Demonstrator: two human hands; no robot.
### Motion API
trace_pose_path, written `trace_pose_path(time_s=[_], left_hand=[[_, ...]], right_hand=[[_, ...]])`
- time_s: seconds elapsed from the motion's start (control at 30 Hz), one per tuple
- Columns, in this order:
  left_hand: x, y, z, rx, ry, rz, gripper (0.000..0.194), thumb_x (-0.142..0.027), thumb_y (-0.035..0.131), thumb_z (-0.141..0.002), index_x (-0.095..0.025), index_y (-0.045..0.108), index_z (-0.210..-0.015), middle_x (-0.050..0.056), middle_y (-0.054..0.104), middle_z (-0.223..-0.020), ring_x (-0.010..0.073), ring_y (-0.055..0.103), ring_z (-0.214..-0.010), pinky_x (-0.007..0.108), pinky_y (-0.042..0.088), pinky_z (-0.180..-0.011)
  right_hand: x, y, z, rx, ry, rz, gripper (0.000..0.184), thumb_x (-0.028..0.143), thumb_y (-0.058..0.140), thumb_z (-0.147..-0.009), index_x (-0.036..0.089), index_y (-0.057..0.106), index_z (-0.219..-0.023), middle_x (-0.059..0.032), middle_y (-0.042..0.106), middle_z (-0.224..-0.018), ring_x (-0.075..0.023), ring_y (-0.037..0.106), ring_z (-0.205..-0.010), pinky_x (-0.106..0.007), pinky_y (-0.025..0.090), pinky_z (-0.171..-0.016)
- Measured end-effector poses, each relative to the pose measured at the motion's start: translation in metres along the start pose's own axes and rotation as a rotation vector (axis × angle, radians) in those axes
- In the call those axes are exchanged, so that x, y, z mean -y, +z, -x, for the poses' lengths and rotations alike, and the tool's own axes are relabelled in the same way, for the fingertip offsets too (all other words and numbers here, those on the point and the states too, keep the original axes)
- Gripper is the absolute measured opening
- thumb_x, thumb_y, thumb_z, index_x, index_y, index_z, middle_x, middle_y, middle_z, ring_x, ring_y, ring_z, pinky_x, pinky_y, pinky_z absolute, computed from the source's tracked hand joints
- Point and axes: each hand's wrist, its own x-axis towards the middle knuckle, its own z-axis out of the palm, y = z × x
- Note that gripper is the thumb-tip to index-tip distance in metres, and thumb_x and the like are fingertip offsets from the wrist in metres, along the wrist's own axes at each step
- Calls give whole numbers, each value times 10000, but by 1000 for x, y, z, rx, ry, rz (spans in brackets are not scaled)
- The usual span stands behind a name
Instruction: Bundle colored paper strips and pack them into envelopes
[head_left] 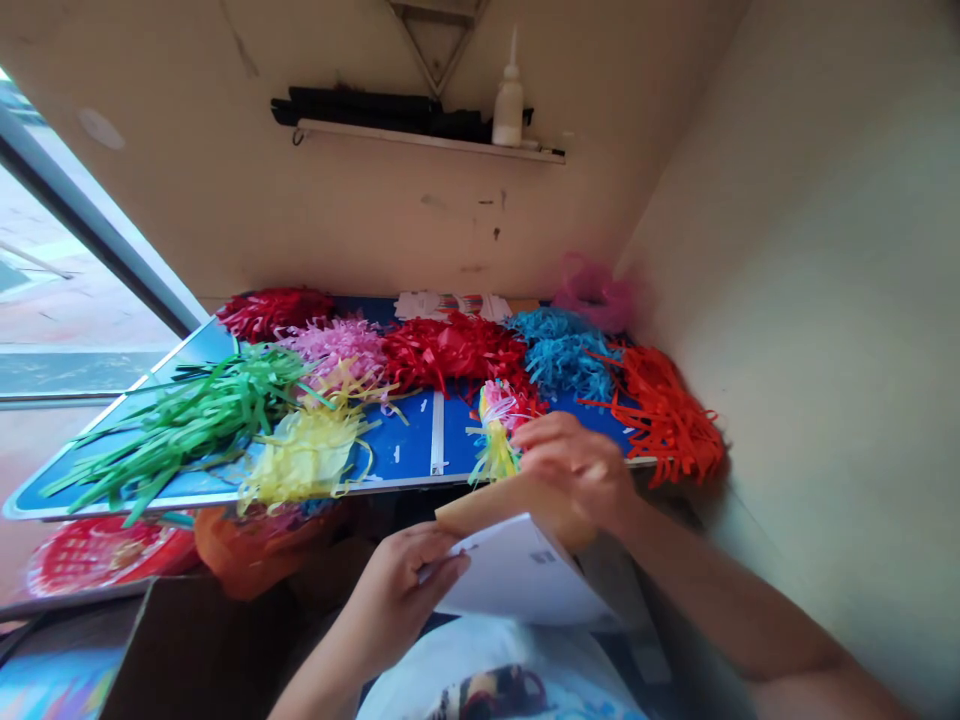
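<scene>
My left hand [405,590] grips the left edge of a white sheet of paper or thin card [517,575] with small dark print, its thumb on top. Behind it lies a tan-brown sheet [480,503], close against the white one. My right hand [581,465] is at the upper right of the tan sheet, fingers bent and pressed together; what they pinch is hidden. Just left of those fingertips, a small bundle of multicoloured strips [493,440], tied with whitish string, is at the table's front edge. I cannot tell whether the fingers touch it.
On the blue table [409,440] lie heaps of shredded strips: green [202,415], yellow [315,450], pink [341,345], red [454,350], blue [566,350] and orange [667,410]. Printed cards [450,306] lie behind. A red basket [82,560] is below left. A shelf holds a white bottle [508,108].
</scene>
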Motion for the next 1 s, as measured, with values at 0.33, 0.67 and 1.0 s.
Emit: trace_pose_path(time_s=[0.33, 0.67, 1.0], left_hand=[[11, 7, 8, -237, -122, -94, 343, -412, 541, -911, -159, 669, -718, 18, 625, -666, 146, 577, -627, 211, 431, -573], [16, 13, 11, -229, -145, -36, 343, -411, 529, -917, -168, 662, -715, 6, 592, -656, 133, 533, -618, 213, 395, -570], [17, 15, 13, -215, -155, -9, 329, -409, 523, -918, -171, 673, -746, 11, 611, -670, 139, 539, -621, 219, 396, -576]], right_hand=[[51, 93, 85, -149, 700, -335, 61, 249, 724, -801, 207, 717, -758, -8, 723, -737, -151, 669, -672, -230, 525, -630], [38, 110, 82, -234, 883, -441, 74, 259, 722, -770, 185, 720, -767, -20, 742, -698, -161, 704, -653, -210, 530, -621], [37, 116, 82, -263, 849, -357, 85, 259, 700, -790, 182, 710, -756, -15, 730, -656, -157, 710, -600, -201, 535, -579]])
